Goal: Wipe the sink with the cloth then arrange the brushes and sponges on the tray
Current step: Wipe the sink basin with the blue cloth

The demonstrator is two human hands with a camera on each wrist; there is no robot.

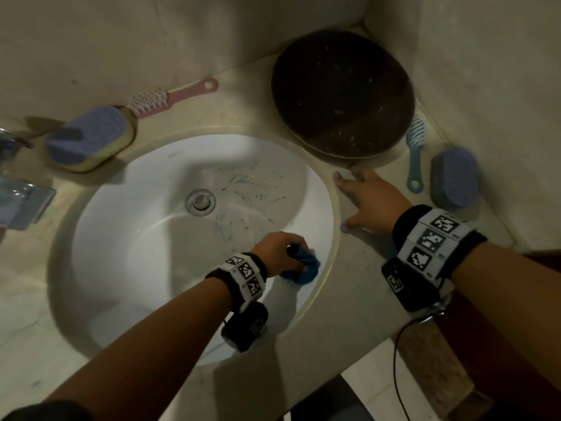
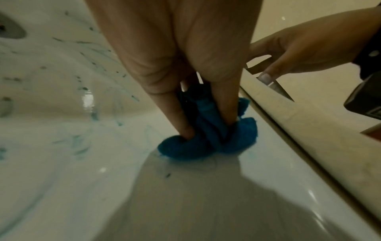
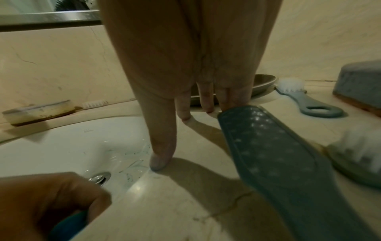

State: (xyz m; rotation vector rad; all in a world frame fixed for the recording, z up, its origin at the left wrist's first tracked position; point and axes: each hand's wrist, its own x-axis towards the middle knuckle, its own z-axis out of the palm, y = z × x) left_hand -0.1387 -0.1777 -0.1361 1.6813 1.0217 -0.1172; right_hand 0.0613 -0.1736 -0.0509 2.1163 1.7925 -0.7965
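The white sink has blue streaks on its far and right walls. My left hand grips a bunched blue cloth and presses it on the sink's right inner wall; in the left wrist view the fingers dig into the cloth. My right hand rests spread and open on the counter beside the rim, just in front of the dark round tray. A pink brush and a purple sponge lie at the back left. A teal brush and another purple sponge lie at the right.
A large teal brush with white bristles lies on the counter under my right wrist, its handle end by my little finger. The faucet stands at the left edge. Walls close in behind and to the right. The drain sits mid-sink.
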